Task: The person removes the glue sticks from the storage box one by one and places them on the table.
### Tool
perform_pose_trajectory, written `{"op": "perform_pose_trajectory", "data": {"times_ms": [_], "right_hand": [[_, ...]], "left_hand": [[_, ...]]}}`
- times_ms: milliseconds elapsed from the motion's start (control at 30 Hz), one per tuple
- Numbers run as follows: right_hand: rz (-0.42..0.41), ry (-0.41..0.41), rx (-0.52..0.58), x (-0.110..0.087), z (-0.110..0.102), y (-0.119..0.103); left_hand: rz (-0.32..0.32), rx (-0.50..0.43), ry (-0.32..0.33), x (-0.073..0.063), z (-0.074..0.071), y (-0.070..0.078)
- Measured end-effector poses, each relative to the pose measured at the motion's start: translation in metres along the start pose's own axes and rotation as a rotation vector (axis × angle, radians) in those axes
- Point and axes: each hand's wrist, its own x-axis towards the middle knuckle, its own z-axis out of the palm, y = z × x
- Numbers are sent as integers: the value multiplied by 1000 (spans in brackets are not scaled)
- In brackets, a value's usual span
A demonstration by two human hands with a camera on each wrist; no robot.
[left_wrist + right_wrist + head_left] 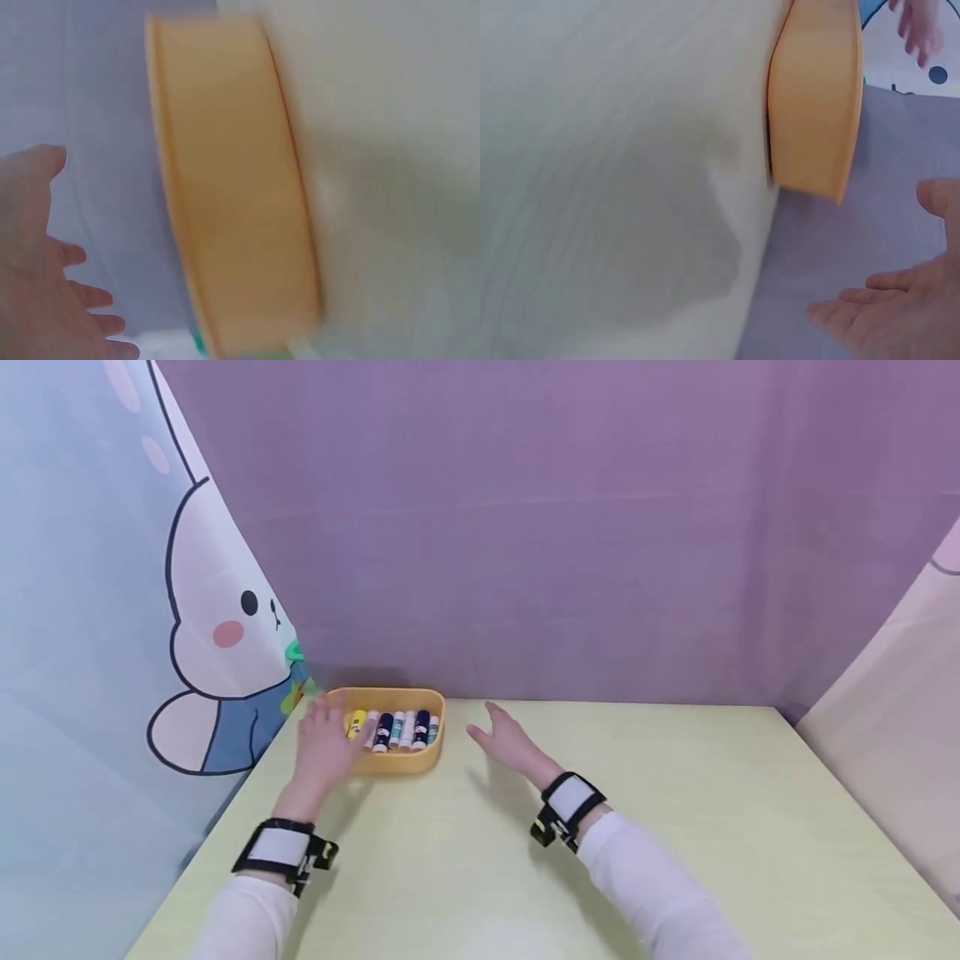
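Nearest, two white sleeves (247,920) come in from the lower edge of the head view, each ending at a wrist strap (281,845) with a small device fixed to its side. Both arms stretch forward over the pale worktop (637,760), the left running nearly straight ahead, the right slanting in from the person's right; the shadows below suggest that they are raised off the surface. Farther on, the two hands are well apart, and neither grips anything. The left hand (327,739) has its fingers spread and covers the left part of a yellow-orange box (397,763) in the head view, though both wrist views show a gap between hand and box. The right hand (512,743) hangs just beside the box's right end, clear of it, thumb held away from the fingers. The box stands upright in the far left part of the worktop, near the back edge. In it small tubes, among them a yellow tube (357,722) and a navy tube (422,728), lie side by side, slightly tilted; the low walls probably serve to stop such round things from rolling off. Behind hangs purple cloth (555,527), with a rabbit figure (217,610) on the backdrop to the left.
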Motion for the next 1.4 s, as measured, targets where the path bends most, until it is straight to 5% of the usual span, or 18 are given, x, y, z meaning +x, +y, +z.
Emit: {"op": "perform_pose_trajectory", "data": {"times_ms": [167, 433, 833, 1400], "right_hand": [[100, 1, 127, 19, 26, -14], [210, -10, 335, 33, 57, -32], [63, 53, 227, 41, 77, -36], [98, 32, 210, 30, 74, -33]], "left_hand": [[-140, -48, 14, 11, -11, -42], [-363, -262, -155, 27, -1, -80], [-426, -316, -107, 39, 18, -86], [-388, -227, -114, 31, 15, -73]]}}
